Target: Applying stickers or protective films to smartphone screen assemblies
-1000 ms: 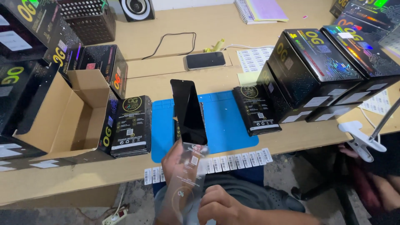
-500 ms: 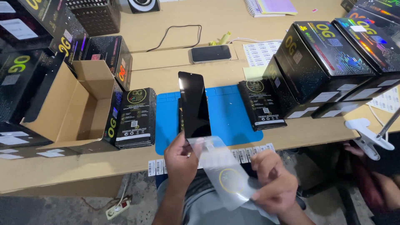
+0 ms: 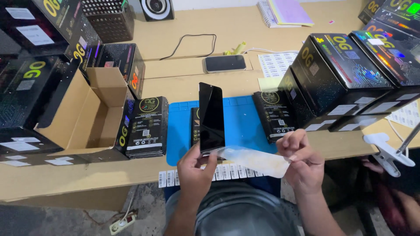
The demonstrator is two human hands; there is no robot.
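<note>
- My right hand (image 3: 302, 168) had moved out to the right since half a second before, and the clear plastic sleeve (image 3: 256, 161) had gone with it, away from the dark glass sheet (image 3: 211, 117).
- My left hand (image 3: 194, 175) was in much the same spot as before, low in front of the desk (image 3: 183, 81).
- The left fingers were closed on the bottom edge of the dark glass sheet and held it up on end, a bit tilted, over the blue mat (image 3: 238, 126).
- The right fingers were pinched shut on the right end of the clear plastic sleeve.
- The sleeve lay flat in the air between my two hands, and its left end was just beside the bottom of the glass.
- A strip of white stickers (image 3: 197, 176) hung at the desk's near edge, under my hands.
- An open cardboard box (image 3: 94, 118) sat on the left.
- Big black boxes (image 3: 337, 78) were stacked on the right.
- A phone (image 3: 225, 63) lay flat farther back.
</note>
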